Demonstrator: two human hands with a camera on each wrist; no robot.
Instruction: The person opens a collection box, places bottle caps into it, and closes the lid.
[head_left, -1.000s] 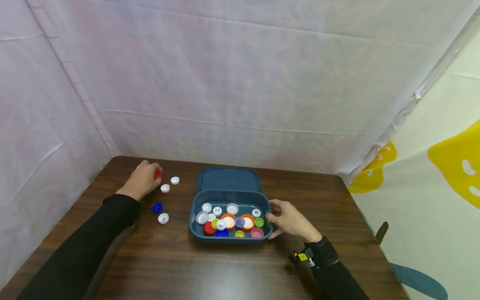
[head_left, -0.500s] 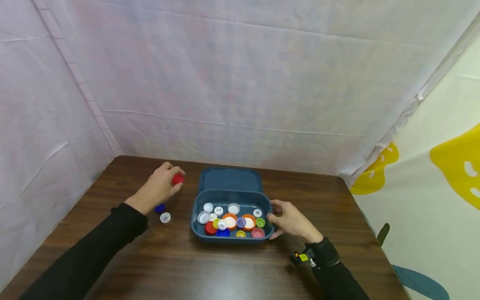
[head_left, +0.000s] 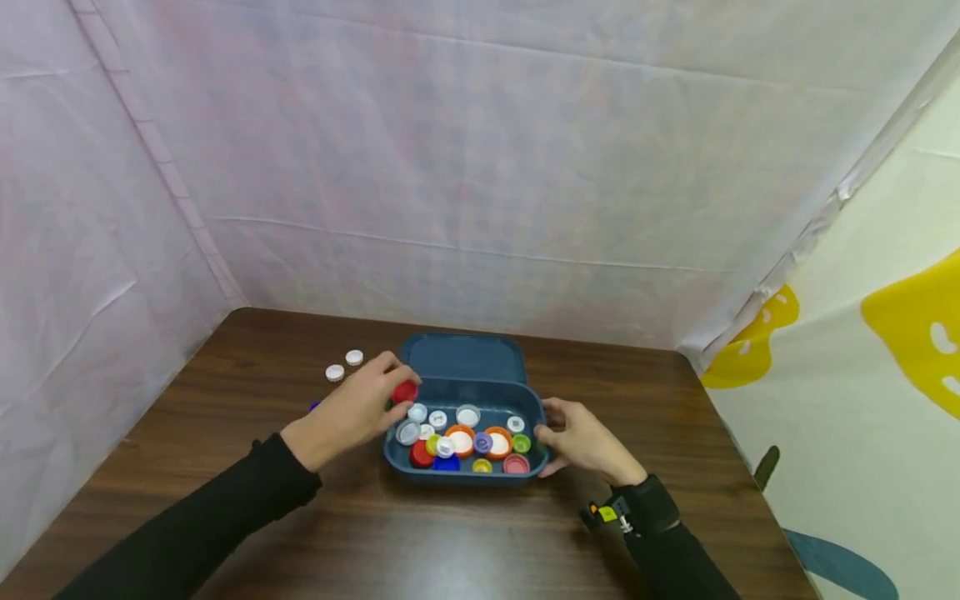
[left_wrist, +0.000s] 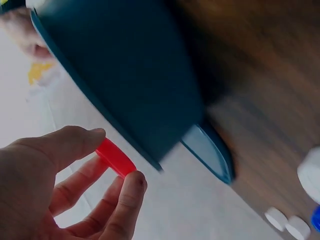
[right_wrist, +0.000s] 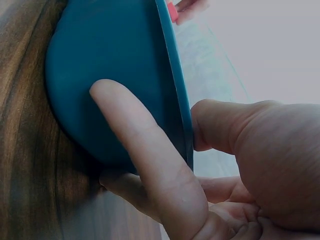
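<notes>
A red bottle cap (left_wrist: 116, 157) is pinched between the thumb and fingertips of my left hand (head_left: 356, 408), over the left end of a dark blue box (head_left: 465, 479). Inside the box lie several caps: white, red, blue, yellow, green, pink, purple, and two orange-rimmed white ones (head_left: 461, 442). My right hand (head_left: 588, 443) grips the box's right end. In the right wrist view its thumb is at the rim and other fingers (right_wrist: 145, 145) lie along the outer wall (right_wrist: 107, 55).
The box's lid (head_left: 465, 357) lies open behind it. Two white caps (head_left: 344, 365) sit on the wooden table (head_left: 465, 550) to the left. A blue cap (head_left: 315, 406) is mostly hidden by my left arm. White sheeting (head_left: 465, 167) rises behind the table.
My left hand has carried the red cap from the far left of the table rightward to above the box's left end. My right hand has stayed on the box.
</notes>
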